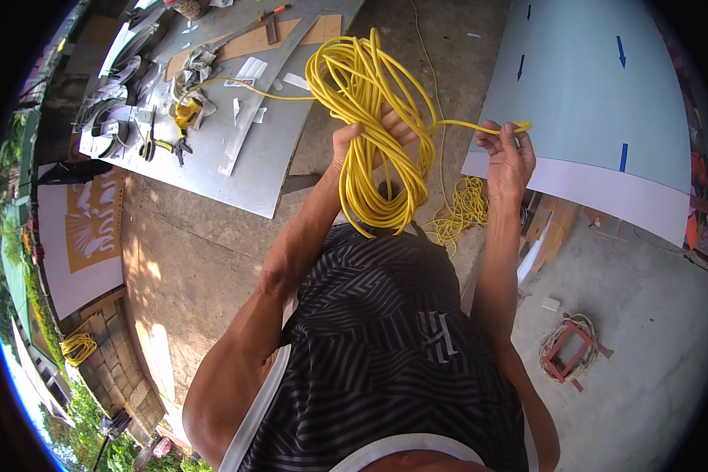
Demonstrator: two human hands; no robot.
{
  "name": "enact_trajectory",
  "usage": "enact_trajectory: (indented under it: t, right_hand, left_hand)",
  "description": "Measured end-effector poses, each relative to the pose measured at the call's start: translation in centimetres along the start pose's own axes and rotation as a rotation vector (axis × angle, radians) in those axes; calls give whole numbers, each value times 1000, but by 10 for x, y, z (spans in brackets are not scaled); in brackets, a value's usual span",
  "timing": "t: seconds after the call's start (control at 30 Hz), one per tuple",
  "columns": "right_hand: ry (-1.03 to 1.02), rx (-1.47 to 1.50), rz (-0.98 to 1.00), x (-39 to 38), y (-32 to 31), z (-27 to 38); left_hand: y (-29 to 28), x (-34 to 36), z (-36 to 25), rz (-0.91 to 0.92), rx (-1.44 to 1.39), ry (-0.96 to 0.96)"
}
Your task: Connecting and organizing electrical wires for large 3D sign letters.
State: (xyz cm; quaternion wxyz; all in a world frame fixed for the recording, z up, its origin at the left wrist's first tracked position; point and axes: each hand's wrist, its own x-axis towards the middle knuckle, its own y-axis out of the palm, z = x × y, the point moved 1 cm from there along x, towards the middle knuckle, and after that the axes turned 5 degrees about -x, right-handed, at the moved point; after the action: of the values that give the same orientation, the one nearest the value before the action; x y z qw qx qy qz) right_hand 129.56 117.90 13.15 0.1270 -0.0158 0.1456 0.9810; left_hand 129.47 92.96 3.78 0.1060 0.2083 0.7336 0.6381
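A thick coil of yellow cable (381, 169) hangs in front of my chest. My left hand (367, 135) is closed around the middle of its loops, thumb on the near side and fingers behind. From the coil a single strand (466, 124) runs right to my right hand (510, 149), which pinches it between thumb and fingertips; a short bend of cable sticks out past the fingers. Another strand (271, 94) leads left from the coil to the metal-topped table. Below, a loose heap of yellow cable (466, 211) lies on the floor, with a thin line rising from it.
At the left stands a table (263, 185) with pliers (175, 146), scissors (147, 143), a yellow tool (187, 112), a hammer (274, 13) and metal strips. A pale blue panel (574, 94) with arrows is on the right. A reddish frame wound with cord (568, 350) lies on the floor.
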Motion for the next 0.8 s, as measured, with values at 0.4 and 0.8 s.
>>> enact_trajectory:
  t: [0.4, 0.8]
  right_hand:
    - [219, -18, -36, -16, -47, -113]
    - [652, -256, -112, -125, -160, -148]
  left_hand:
    - [29, 15, -5, 170, -514, 7]
    - [26, 39, -65, 88, -219, 274]
